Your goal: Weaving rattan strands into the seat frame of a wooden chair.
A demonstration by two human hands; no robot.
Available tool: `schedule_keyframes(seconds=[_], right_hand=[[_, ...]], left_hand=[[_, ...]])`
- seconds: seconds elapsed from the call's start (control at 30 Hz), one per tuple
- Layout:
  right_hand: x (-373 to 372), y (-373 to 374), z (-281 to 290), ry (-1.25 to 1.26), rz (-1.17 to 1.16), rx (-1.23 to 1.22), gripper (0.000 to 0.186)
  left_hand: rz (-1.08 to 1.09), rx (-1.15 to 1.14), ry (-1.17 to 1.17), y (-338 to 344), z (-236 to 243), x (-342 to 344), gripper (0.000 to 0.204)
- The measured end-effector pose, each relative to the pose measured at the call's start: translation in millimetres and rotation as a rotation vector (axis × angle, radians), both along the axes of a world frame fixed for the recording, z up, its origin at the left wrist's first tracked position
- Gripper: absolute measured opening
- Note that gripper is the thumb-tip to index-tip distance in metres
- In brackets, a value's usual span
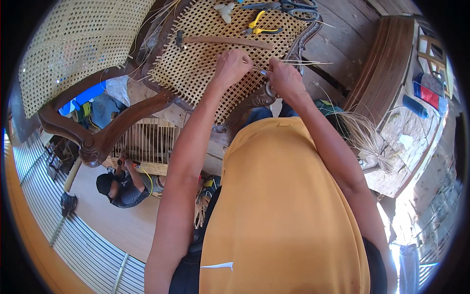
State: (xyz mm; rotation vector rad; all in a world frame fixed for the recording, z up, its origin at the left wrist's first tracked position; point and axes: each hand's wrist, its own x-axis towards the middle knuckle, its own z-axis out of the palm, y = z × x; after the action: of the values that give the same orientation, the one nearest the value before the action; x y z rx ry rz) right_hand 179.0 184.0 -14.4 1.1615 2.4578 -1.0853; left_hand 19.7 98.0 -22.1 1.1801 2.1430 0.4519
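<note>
A dark wooden chair with a woven cane seat (196,59) lies before me. My left hand (231,66) rests fisted on the seat's near edge, pinching a thin cane strand (303,62) that runs off to the right. My right hand (284,78) is closed at the carved seat frame (298,46), gripping a small metal tool (264,73) and the same strand. Both hands nearly touch each other.
Yellow-handled pliers (262,27), scissors (289,7) and a wooden stick (227,41) lie on the seat. The cane chair back (73,44) stands at left. A bundle of loose cane (364,134) lies right. Below left, another person (122,186) works on a basket frame (147,142).
</note>
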Motion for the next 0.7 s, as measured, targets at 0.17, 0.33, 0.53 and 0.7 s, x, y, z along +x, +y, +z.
schedule_keyframes(seconds=[0.17,0.33,0.53,0.7], right_hand=[[-3.3,-1.7,-3.0,-0.014,0.042,0.087,0.019],[-0.1,-1.1,3.2,0.020,-0.005,0.031,0.015],[-3.1,-0.4,-2.5,-0.062,0.135,0.247,0.030],[66.1,54.9,55.0,-0.185,0.054,0.258,0.029]], left_hand=[[-0.012,0.007,0.002,-4.0,-5.5,0.5,0.025],[-0.113,0.021,0.034,1.8,-6.7,11.1,0.022],[0.012,-0.019,0.080,-9.3,0.2,30.4,0.020],[0.090,0.220,0.422,-13.3,-14.6,57.4,0.011]])
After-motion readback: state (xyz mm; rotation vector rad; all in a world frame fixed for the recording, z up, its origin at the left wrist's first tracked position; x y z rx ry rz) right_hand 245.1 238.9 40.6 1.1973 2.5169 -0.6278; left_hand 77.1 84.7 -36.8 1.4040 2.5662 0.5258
